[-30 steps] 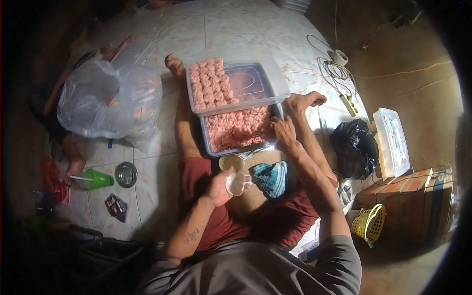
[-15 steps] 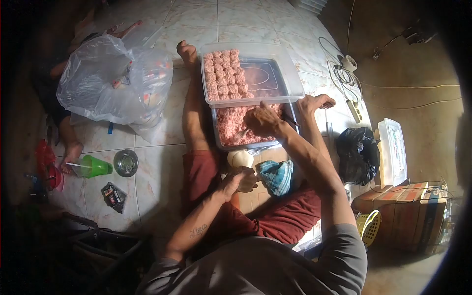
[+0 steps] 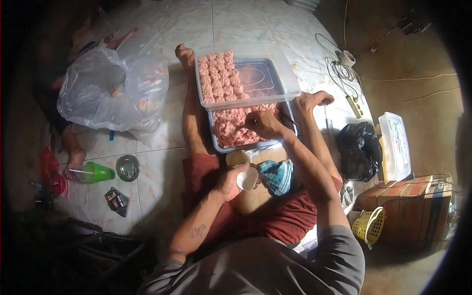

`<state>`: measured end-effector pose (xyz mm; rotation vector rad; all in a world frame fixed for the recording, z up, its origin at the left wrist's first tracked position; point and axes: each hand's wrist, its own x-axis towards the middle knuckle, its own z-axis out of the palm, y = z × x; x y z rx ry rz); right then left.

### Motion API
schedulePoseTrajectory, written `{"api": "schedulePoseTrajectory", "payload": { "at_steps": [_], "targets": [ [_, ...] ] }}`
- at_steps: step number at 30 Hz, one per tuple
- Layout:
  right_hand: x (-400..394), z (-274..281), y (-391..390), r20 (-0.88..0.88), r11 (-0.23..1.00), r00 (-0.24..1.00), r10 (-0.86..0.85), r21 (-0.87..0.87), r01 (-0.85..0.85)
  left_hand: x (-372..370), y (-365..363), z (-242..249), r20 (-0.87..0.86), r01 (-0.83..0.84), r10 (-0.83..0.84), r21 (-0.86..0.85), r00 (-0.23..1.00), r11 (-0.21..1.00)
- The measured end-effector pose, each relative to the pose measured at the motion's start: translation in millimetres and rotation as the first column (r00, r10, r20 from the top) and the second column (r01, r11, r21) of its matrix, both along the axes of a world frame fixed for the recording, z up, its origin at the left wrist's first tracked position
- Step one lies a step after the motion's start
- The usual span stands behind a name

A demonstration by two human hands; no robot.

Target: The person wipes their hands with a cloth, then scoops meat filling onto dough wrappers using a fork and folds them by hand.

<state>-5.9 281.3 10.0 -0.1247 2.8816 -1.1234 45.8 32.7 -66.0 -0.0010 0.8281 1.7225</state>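
Note:
In my left hand (image 3: 233, 184) is a round white wrapper (image 3: 247, 179), held above the cardboard between my legs. My right hand (image 3: 263, 124) is closed around a thin utensil, mostly hidden, whose end touches the pink minced filling (image 3: 228, 130) in the lower tray. Over the far part of that tray rests a clear plastic container (image 3: 290, 81), with rows of pink-topped pieces (image 3: 219, 76) along its left side. A pale round stack (image 3: 238, 157) lies just beyond my left hand, beside a blue checked cloth (image 3: 276, 177).
At left are a plastic bag (image 3: 113, 88), a green cup (image 3: 101, 172), a glass ashtray (image 3: 128, 168) and another person's foot (image 3: 74, 160). At right are a black bag (image 3: 360, 152), a yellow basket (image 3: 368, 226), cardboard boxes (image 3: 403, 211) and a power strip (image 3: 354, 106).
My left hand has turned palm up, and the white wrapper now shows in it. My right hand has shifted slightly within the filling tray area.

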Motion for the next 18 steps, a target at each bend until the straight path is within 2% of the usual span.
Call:
{"api": "schedulePoseTrajectory", "payload": {
  "at_steps": [1,2,3,4,6,8,9,10,12,14,17,18],
  "targets": [
    [8,10,2,-0.009,1.0,1.0,-0.003,0.001,0.003,-7,1,23,0.088,-0.046,0.034,0.134,0.996,0.99],
    [19,17,1,-0.051,0.994,0.995,-0.091,-0.069,0.088,-14,2,35,0.183,-0.103,0.056,0.26,0.982,0.96],
    [30,23,-3,-0.084,0.975,0.98,-0.181,-0.142,0.168,-24,1,36,0.286,-0.155,0.059,0.325,0.957,0.933],
    [42,29,-8,-0.086,0.975,0.979,-0.184,-0.143,0.17,-34,1,39,0.329,-0.214,0.082,0.386,0.941,0.897],
    [69,33,-20,-0.379,0.959,0.881,-0.284,-0.124,0.256,-54,11,29,0.424,-0.367,0.167,0.45,0.89,0.814],
    [93,17,-45,-0.423,0.904,0.811,-0.405,-0.053,0.424,-65,28,61,0.375,-0.444,0.295,0.419,0.879,0.792],
    [102,6,-59,-0.455,0.877,0.785,-0.42,0.02,0.48,-67,37,65,0.365,-0.419,0.241,0.56,0.899,0.714],
    [107,-5,-67,-0.497,0.874,0.784,-0.372,0.096,0.475,-63,43,72,0.362,-0.412,0.234,0.56,0.902,0.719],
    [110,-26,-81,-0.525,0.88,0.724,-0.448,-0.115,0.462,-54,51,89,0.395,-0.49,0.325,0.449,0.859,0.747],
    [112,-19,-86,-0.565,0.868,0.686,-0.458,-0.116,0.483,-57,48,77,0.373,-0.464,0.31,0.459,0.874,0.758],
    [124,-27,-92,-0.504,0.905,0.818,-0.277,0.148,0.398,-55,43,72,0.389,-0.498,0.359,0.357,0.849,0.791],
    [130,-29,-86,-0.504,0.906,0.817,-0.278,0.144,0.398,-56,38,66,0.386,-0.497,0.36,0.355,0.849,0.792]
  ]
}}
